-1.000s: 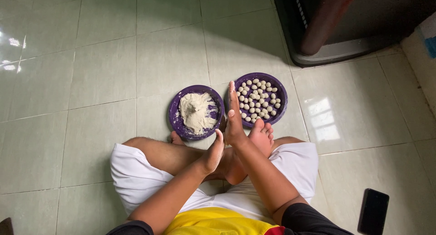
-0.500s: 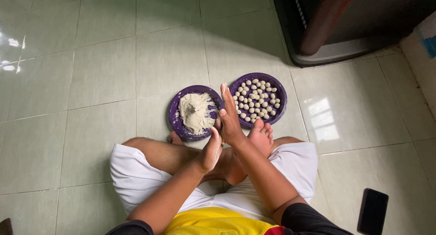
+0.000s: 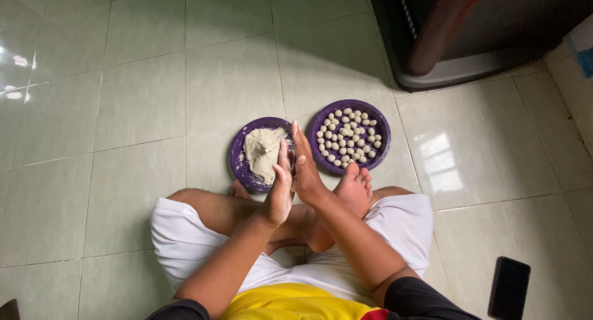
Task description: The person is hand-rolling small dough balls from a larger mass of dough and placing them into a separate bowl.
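I sit cross-legged on a tiled floor with my palms pressed flat together, fingers straight, over my feet. My left hand (image 3: 279,190) lies against my right hand (image 3: 307,168), whose fingertips reach further forward. Whatever lies between the palms is hidden. Just beyond the fingertips stands a purple plate (image 3: 238,165) holding a lump of pale dough (image 3: 262,150). Beside it on the right, a second purple plate (image 3: 384,138) carries several small dough balls (image 3: 349,134). My bare right foot (image 3: 355,187) rests near that plate's rim.
A dark phone (image 3: 508,287) lies on the tiles at the lower right. A black appliance base (image 3: 469,67) with a reddish post stands at the back right. Glossy pale green tiles (image 3: 123,110) stretch to the left and ahead.
My left hand has slid forward along my right palm. My right hand has shifted slightly left and back. The plates have not moved.
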